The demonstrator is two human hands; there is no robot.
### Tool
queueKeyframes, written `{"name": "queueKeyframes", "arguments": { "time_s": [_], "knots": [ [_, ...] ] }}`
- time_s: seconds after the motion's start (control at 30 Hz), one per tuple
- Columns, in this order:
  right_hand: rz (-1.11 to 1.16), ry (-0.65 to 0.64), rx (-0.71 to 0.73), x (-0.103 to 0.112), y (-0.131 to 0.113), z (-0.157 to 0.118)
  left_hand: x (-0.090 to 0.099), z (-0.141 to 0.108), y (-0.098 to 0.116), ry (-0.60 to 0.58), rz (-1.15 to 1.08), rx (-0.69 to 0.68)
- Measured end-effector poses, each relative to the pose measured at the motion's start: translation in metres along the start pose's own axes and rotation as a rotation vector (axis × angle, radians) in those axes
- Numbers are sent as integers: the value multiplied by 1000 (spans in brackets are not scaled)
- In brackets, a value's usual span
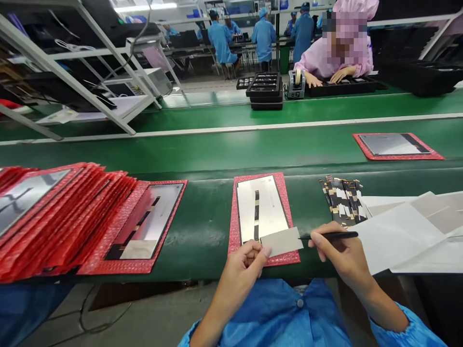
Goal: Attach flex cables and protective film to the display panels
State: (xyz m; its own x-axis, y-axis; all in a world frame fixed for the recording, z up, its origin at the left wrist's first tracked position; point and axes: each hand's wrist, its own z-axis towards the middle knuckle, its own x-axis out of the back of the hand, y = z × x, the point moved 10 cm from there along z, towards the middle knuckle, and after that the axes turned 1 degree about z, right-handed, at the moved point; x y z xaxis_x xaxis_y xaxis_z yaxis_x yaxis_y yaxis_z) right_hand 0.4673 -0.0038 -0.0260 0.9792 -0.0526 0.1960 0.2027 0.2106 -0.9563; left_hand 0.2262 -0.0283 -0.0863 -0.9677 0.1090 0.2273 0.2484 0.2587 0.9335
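Between my two hands a small grey rectangular sheet (284,242) is held over the lower end of a screen panel. My left hand (247,262) pinches the sheet's left end. In my right hand (340,250) is a pair of black tweezers (336,235), its tip at the sheet's right edge. Below lies the silvery screen panel (269,202) on a red bubble-wrap pouch (240,221). A dark flex cable (256,212) runs lengthwise along the panel, its lower end partly hidden by my left hand.
At left, many red bubble-wrap pouches (87,217) lean in a row, the nearest holding a panel (159,217). Right of me are a pile of flex cables (342,200) and white paper sheets (408,231). Another panel (390,144) lies farther back. A person in pink (340,53) works opposite.
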Motion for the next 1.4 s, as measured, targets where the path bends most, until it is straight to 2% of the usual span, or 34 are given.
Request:
{"name": "queueKeyframes", "arguments": {
  "time_s": [0.13, 0.27, 0.53, 0.9, 1.1, 1.4],
  "knots": [
    [-26, -39, -118, -12, 25, 1, 13, 0, 10, 90, 222, -81],
    [-46, -62, -180, -20, 36, 0, 15, -4, 14, 136, 409, -122],
    [-110, -91, -296, -26, 57, -7, 15, -7, 15, 209, 545, -157],
    [-173, -78, -237, -30, 46, -6, 16, -4, 5, 216, 528, -81],
    [-187, -61, -244, -29, 44, -4, 15, -6, 17, 247, 593, -155],
    [-168, -66, -260, -29, 45, -6, 12, -6, 20, 238, 680, -178]
  ]
}}
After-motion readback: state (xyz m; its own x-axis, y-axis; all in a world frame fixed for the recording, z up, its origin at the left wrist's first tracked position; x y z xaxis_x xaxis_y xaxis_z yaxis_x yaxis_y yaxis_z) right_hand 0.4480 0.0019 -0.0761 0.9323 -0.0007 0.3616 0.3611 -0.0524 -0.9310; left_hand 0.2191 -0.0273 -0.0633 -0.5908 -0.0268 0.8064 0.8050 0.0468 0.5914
